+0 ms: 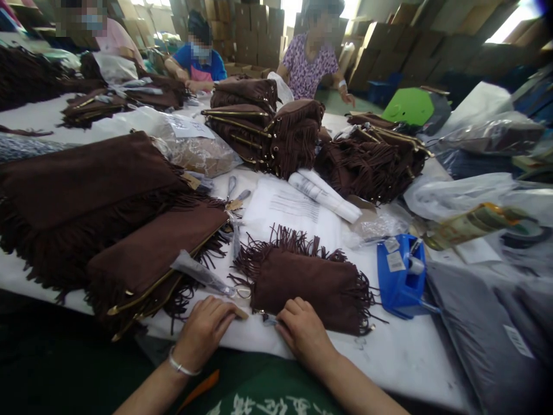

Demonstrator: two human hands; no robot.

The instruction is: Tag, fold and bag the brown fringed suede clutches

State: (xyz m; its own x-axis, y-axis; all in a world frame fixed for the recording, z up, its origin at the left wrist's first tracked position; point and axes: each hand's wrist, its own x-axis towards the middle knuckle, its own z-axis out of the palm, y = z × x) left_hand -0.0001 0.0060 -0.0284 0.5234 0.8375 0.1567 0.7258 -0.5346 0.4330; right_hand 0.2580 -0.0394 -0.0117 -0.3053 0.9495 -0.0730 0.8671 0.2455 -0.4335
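Observation:
A brown fringed bag (309,282) lies flat on the table before me, its fringe spread along the far side and right end. My left hand (205,331), a bracelet on its wrist, pinches a small tan tag (241,313) just left of the bag. My right hand (305,328) rests at the bag's near left edge, fingers bent together by a small grey wrapped piece (270,319); its fingertips are partly hidden. Between the hands and the bag's left corner lies a grey-wrapped strap (205,274) with a metal ring (242,293).
Brown fringed bags (159,248) are stacked at left, with more bags (298,135) at the back. A blue tape dispenser (400,276) stands right of my bag. White plastic bags (280,207) and a rolled bag (324,196) lie beyond. Co-workers (201,60) are across the table.

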